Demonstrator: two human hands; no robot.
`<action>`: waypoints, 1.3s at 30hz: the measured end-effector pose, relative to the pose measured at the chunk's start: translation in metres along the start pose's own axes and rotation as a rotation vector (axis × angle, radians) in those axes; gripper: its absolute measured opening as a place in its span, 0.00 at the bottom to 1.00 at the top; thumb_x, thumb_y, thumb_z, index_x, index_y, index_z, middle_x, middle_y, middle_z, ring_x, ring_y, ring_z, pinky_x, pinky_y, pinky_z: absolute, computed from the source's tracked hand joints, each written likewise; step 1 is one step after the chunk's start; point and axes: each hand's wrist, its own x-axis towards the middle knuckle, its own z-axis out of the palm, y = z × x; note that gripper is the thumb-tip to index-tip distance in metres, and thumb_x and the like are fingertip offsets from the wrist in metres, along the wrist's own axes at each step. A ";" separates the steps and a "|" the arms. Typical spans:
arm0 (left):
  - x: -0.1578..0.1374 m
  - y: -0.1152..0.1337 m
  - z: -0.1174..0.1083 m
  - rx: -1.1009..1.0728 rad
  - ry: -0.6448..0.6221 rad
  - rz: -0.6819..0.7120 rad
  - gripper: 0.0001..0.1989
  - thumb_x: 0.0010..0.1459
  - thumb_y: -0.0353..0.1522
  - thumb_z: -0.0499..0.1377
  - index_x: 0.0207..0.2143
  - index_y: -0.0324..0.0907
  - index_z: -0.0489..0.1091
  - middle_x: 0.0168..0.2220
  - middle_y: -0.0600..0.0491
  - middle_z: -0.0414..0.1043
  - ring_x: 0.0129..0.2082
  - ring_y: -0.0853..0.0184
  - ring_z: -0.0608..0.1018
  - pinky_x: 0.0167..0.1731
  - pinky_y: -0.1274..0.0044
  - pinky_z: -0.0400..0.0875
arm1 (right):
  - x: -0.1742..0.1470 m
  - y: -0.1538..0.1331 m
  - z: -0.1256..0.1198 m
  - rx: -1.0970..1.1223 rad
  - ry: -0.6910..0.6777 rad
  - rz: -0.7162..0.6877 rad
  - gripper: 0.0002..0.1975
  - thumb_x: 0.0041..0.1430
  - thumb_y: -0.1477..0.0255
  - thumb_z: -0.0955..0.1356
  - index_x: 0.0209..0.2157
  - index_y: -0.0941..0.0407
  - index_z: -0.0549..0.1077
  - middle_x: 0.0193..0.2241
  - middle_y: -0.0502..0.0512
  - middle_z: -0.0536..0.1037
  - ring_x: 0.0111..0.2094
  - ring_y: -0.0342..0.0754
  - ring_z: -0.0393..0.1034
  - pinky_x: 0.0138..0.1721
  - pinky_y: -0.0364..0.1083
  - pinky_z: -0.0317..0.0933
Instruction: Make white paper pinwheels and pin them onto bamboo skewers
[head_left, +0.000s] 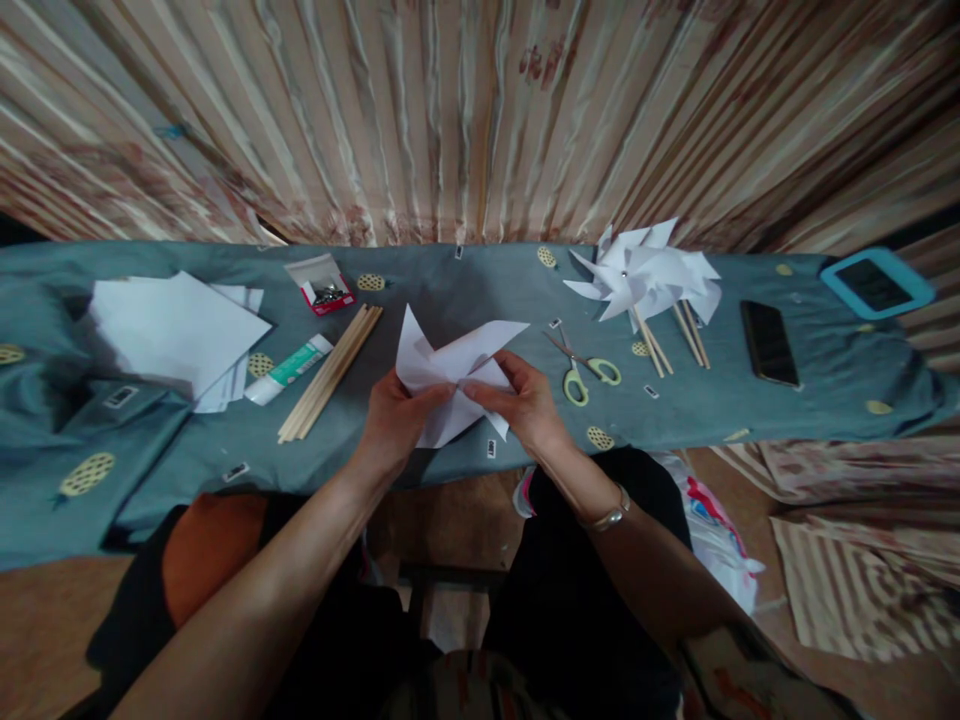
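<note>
A white paper pinwheel (480,348) is held between both hands above the front part of the table, its pointed blades folded in toward the middle. My left hand (401,412) grips its left side, with the thumb pressed near the centre. From the right, my right hand (525,400) pinches it too, thumb also close to the centre and fingers behind the paper. Both thumbs nearly meet there, and they hide part of the folded centre. Wooden sticks (331,375) lie left of my left hand. Scissors (581,367) with pale green handles rest right of my right hand.
A glue stick (289,370), an open red box of metal pins (324,287) and white paper sheets (172,325) lie on the left. Finished pinwheels on sticks (645,275), a phone (770,342) and a blue-framed tablet (876,283) are on the right. A curtain hangs behind.
</note>
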 end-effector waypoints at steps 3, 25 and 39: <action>0.000 0.000 0.000 0.013 0.012 -0.008 0.15 0.33 0.31 0.71 0.29 0.38 0.77 0.27 0.52 0.79 0.25 0.65 0.77 0.29 0.74 0.74 | 0.001 0.000 -0.001 0.011 0.005 0.027 0.20 0.42 0.65 0.77 0.38 0.53 0.74 0.32 0.48 0.80 0.31 0.47 0.75 0.36 0.48 0.70; 0.002 -0.006 -0.007 0.018 0.032 0.041 0.28 0.34 0.33 0.72 0.42 0.38 0.76 0.28 0.54 0.79 0.27 0.64 0.78 0.31 0.74 0.71 | 0.000 -0.004 0.015 -0.167 0.105 -0.093 0.16 0.42 0.65 0.77 0.33 0.53 0.74 0.30 0.50 0.81 0.31 0.50 0.74 0.33 0.48 0.69; 0.003 0.066 -0.049 -0.173 0.289 0.197 0.18 0.30 0.32 0.73 0.27 0.37 0.74 0.27 0.54 0.78 0.27 0.66 0.77 0.32 0.75 0.73 | 0.024 0.005 -0.010 -0.111 0.204 -0.123 0.15 0.42 0.60 0.77 0.31 0.53 0.79 0.29 0.52 0.83 0.31 0.48 0.76 0.41 0.50 0.69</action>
